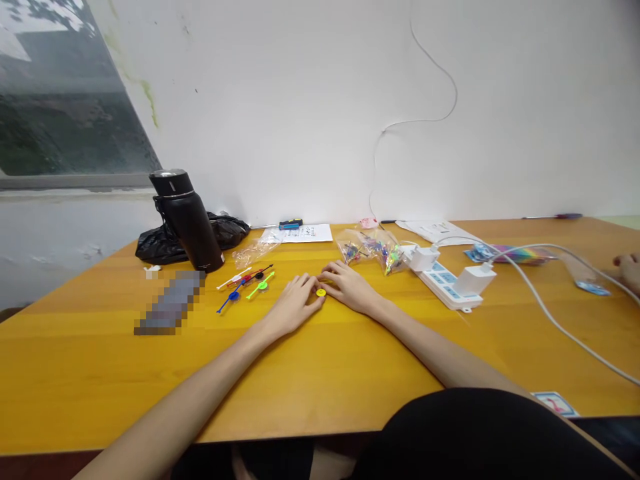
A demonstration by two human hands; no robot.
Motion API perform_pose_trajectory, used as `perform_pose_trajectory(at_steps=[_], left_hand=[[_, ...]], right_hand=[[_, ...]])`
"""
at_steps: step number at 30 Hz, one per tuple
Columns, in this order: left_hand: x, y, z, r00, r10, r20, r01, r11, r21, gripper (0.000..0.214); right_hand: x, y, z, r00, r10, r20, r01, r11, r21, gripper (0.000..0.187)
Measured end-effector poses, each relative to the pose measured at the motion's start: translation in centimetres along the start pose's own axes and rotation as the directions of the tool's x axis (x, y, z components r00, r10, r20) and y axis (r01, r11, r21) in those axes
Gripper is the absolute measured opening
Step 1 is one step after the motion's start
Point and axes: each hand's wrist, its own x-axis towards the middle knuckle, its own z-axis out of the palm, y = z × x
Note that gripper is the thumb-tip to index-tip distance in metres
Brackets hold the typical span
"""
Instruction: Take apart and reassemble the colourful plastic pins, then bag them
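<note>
A small yellow disc (321,293) is at the tabletop between my two hands, near the middle of the view. My left hand (295,303) has its thumb and forefinger closed round the disc from the left. From the right, my right hand (349,287) reaches in with bent fingers, its thumb and fingertips pinched against the disc's far side. Part of the disc, and anything under the fingers, is hidden. To the left of my left hand lie several plastic spinner arrows: a blue one (233,296), a green one (261,285), a white one (234,279), and red and black ones (259,275).
A black bottle (187,220) stands at left before a black plastic bag (230,228); a blurred flat object (173,303) lies nearer. Clear bags of coloured pieces (373,249), a screwdriver (290,225) and a power strip (445,283) with cables lie beyond. Another person's hand (629,272) is far right.
</note>
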Motion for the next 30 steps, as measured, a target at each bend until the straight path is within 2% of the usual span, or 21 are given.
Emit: perform_pose_trajectory(at_steps=[5,8,9,11,13,14,17,20,24,30], left_hand=[[-0.1,0.1,-0.3,1.0,-0.003,-0.013,0.003,0.998,-0.059,0.021],[0.1,-0.1,-0.3,0.996,-0.07,-0.047,0.055,0.963,-0.264,0.024],[0.2,-0.2,-0.3,0.991,-0.116,-0.059,0.087,0.926,-0.367,0.025],[0.6,-0.5,0.0,0.973,-0.219,-0.068,0.139,0.8,-0.584,0.03],[1.0,-0.8,0.3,0.954,-0.296,-0.053,0.157,0.64,-0.753,0.039],[1.1,-0.9,0.4,0.946,-0.32,-0.041,0.157,0.566,-0.809,0.043],[1.2,-1.0,0.6,0.926,-0.378,-0.015,0.158,0.422,-0.893,0.051],[1.1,-0.9,0.5,0.914,-0.405,-0.008,0.154,0.365,-0.918,0.055],[1.0,-0.7,0.1,0.92,-0.393,-0.002,0.154,0.366,-0.918,0.056],[0.9,-0.9,-0.3,0.911,-0.413,-0.007,0.177,0.407,-0.896,0.053]], right_hand=[[0.0,-0.1,0.0,0.996,0.095,-0.002,-0.094,0.992,0.082,0.013],[0.0,0.0,0.0,0.981,0.187,-0.051,-0.173,0.962,0.214,0.011],[0.1,0.1,0.0,0.965,0.247,-0.087,-0.213,0.935,0.284,0.011],[0.2,0.1,0.0,0.904,0.4,-0.153,-0.293,0.838,0.46,0.016],[0.3,-0.1,0.0,0.84,0.525,-0.14,-0.331,0.699,0.635,0.023],[0.4,-0.2,0.1,0.827,0.552,-0.106,-0.331,0.631,0.702,0.027],[0.5,-1.1,0.2,0.865,0.502,0.022,-0.31,0.499,0.81,0.034],[0.4,-2.0,0.1,0.907,0.407,0.11,-0.308,0.462,0.831,0.035],[0.3,-2.5,0.0,0.918,0.363,0.16,-0.327,0.464,0.823,0.034],[0.2,-2.7,-0.2,0.921,0.355,0.158,-0.326,0.485,0.811,0.032]])
